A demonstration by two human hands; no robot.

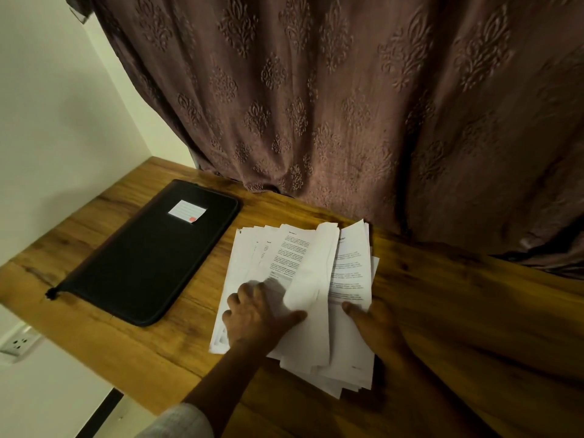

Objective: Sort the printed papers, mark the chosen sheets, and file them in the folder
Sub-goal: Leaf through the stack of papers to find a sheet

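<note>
Lying fanned and uneven midway between the back and front edges of the table (442, 295), just right of the closed black folder (151, 251), the papers (284, 257) look light, limp and apt to slide over one another. They are probably best taken by a corner, one sheet at a time, with the pile pinned. The left hand (259, 314) bends its fingers onto the pile, thumb against one sheet (313, 279) that curls upward. The right hand (376, 327) lays its thumb on the top page at the pile's right edge. Its fingers are in shadow, so I cannot tell its grip.
</note>
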